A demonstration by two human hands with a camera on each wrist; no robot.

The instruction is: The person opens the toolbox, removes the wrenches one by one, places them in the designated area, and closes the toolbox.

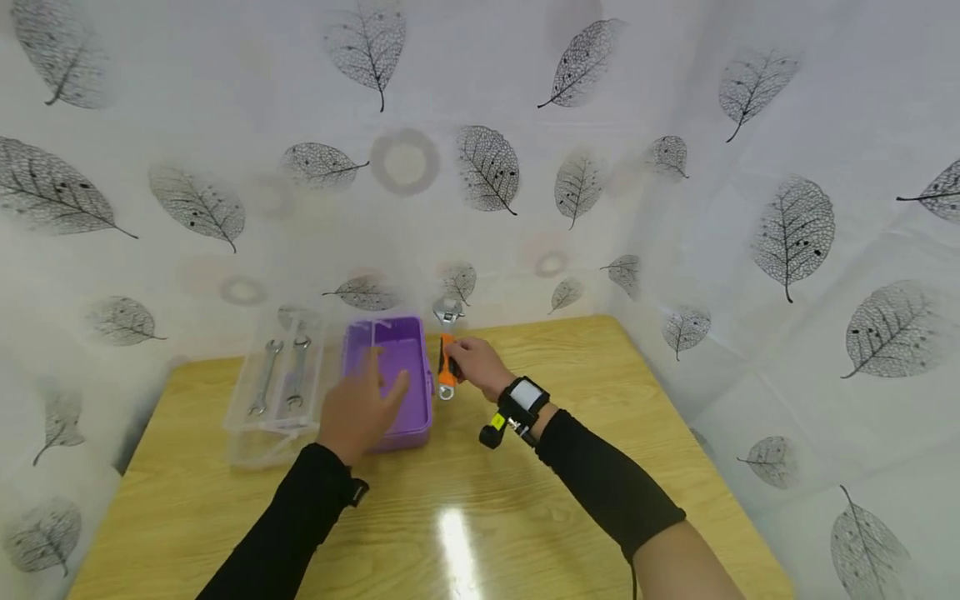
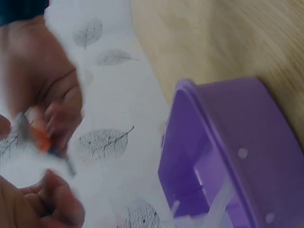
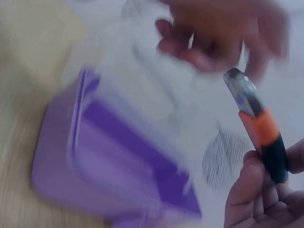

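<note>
Black sleeves (image 1: pixel 609 482) | left hand (image 1: pixel 358 414) loosely spread | right hand (image 1: pixel 480 367) pinching adjustable wrench (image 1: pixel 447 342): silver-headed, orange-and-black

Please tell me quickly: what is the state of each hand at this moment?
Left hand: open, holding nothing.
Right hand: closed, holding the orange-and-black adjustable wrench.

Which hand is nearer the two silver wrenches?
Left: the left hand is right of the silver wrenches, by the purple box; the right hand is farther, beyond that box, gripping the orange wrench.
</note>
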